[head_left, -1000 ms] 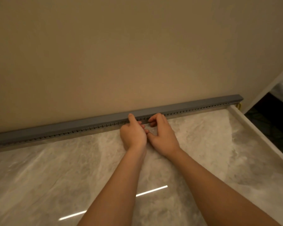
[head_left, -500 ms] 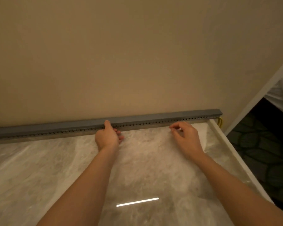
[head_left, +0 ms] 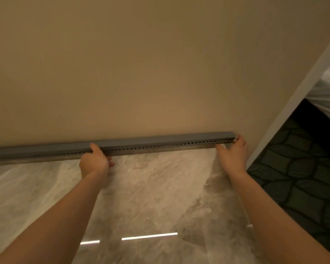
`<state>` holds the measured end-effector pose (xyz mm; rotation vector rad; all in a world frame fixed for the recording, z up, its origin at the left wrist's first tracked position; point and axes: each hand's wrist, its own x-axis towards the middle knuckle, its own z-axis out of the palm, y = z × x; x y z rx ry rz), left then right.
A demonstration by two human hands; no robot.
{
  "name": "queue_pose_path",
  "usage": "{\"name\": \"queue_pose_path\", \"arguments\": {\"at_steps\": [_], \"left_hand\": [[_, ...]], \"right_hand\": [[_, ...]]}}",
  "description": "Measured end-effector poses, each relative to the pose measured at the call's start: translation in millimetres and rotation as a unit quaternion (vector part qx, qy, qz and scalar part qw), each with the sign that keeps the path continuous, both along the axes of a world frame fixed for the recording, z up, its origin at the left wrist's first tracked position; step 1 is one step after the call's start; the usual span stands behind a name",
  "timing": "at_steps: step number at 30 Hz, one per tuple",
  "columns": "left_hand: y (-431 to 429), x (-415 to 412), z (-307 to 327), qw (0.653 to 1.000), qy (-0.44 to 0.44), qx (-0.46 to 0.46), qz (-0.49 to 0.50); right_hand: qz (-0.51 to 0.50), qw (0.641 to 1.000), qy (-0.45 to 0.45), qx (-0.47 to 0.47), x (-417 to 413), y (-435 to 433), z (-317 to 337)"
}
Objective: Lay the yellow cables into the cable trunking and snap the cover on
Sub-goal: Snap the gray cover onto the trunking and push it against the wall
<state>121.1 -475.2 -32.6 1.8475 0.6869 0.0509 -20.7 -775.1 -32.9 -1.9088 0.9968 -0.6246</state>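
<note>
- Two bare forearms reach over one marble top point(head_left: 151, 187) toward the trunking point(head_left: 160, 141).
- Left hand point(head_left: 94, 161): thumb up on the trunking's front near its middle, fingers curled loosely; no clear pinch.
- Right hand point(head_left: 232, 155): fingers spread, tips at the trunking's right end.
- One grey trunking lies where the top meets the wall point(head_left: 141, 73), cover on; cables hidden.

Can't see any yellow cables, the grey cover point(head_left: 160, 139) hides the trunking's inside. Trunking runs off the frame's left edge. My right hand point(head_left: 231, 156) covers its end at the surface's far right corner; left hand point(head_left: 94, 161) fingertips hidden underneath.
</note>
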Motion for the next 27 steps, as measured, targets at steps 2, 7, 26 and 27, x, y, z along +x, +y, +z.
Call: {"name": "queue_pose_path", "arguments": {"at_steps": [2,7,26,27], "left_hand": [[0,0,2,1.000,-0.009,0.024,0.008],[-24,-16,7,1.000,-0.016,0.003,0.009],[-117,-50,13,0.959,0.069,-0.237,-0.138],[-116,-49,13,0.960,0.065,-0.237,-0.131]], "right_hand": [[-0.010,0.997,-0.028,0.077,1,-3,0],[0.003,1.000,-0.003,-0.002,1,0,2],[-0.012,0.995,0.045,-0.084,5,14,8],[-0.008,0.994,0.051,-0.093,6,15,8]]}}
